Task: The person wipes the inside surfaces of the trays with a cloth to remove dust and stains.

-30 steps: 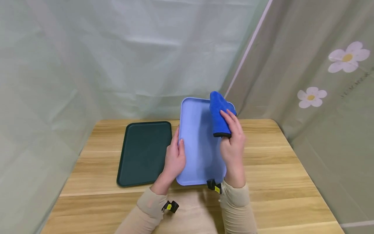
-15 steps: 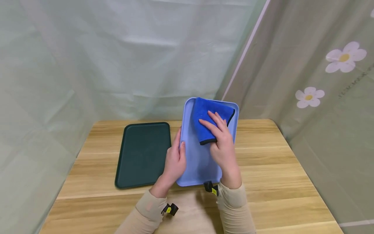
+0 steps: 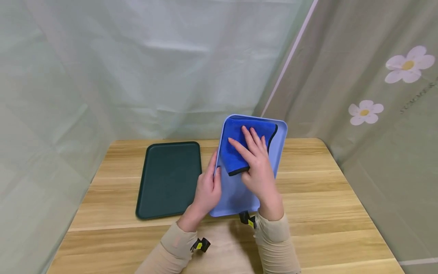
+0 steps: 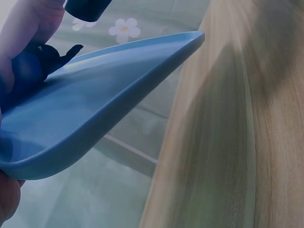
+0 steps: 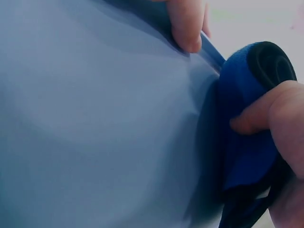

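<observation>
Head view: a tilted periwinkle-blue tray (image 3: 236, 194) holds a blue cloth (image 3: 234, 158) in its far part, where the right hand (image 3: 258, 167) presses it, fingers spread apart. The left hand (image 3: 208, 189) clamps the rim. Leftward, a dark green tray (image 3: 169, 179) lies on the wooden table (image 3: 325, 213).

blue tray (image 3: 236, 196): partly hidden under cloth (image 3: 232, 156) | lettering (image 3: 417, 98): blurred | 2 sleeves (image 3: 171, 247): cut off below
</observation>
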The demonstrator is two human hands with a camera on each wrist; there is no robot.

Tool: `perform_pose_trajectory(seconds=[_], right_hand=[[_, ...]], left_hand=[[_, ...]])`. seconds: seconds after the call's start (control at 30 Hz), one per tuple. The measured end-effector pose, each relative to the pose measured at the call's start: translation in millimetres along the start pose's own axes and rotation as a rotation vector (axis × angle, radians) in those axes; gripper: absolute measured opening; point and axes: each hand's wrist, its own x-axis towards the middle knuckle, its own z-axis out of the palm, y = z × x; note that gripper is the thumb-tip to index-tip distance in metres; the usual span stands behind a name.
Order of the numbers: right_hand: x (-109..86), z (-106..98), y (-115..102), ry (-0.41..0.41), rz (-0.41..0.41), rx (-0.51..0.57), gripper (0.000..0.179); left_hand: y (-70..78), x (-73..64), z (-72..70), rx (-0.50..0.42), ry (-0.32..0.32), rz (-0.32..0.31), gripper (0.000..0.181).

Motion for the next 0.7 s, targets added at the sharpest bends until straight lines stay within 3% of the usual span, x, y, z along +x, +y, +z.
perform_pose_trajectory(seconds=[0.27, 0.7], right_hand=[[-0.5, 0.4, -3.2, -0.044, 0.029, -0.064, 0.104], [-0.8, 3.2, -7.7, -0.021, 0.071, -0.083, 0.101]], left_hand=[[-0.6, -1.1, 1.3, -0.028, 0.009, 0.032, 0.061], [-3.1, -2.3, -1.6, -0.060, 0.017, 0.059, 0.059]])
